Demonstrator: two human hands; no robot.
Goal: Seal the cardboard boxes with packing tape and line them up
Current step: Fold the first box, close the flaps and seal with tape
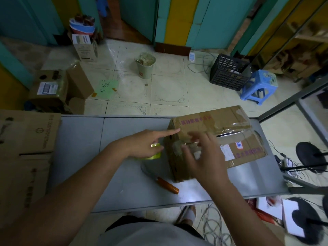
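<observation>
box [221,118] — pink characters, illegible | green sheet [106,87] — handwriting, illegible

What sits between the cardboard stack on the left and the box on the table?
Head view: the left hand gripping the tape roll, index finger touching the cardboard box.

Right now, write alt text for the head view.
The right hand rests on the taped end of a cardboard box on a grey table; the left hand grips a tape roll, its index finger touching the box. A brown-handled tool lies nearby.
</observation>
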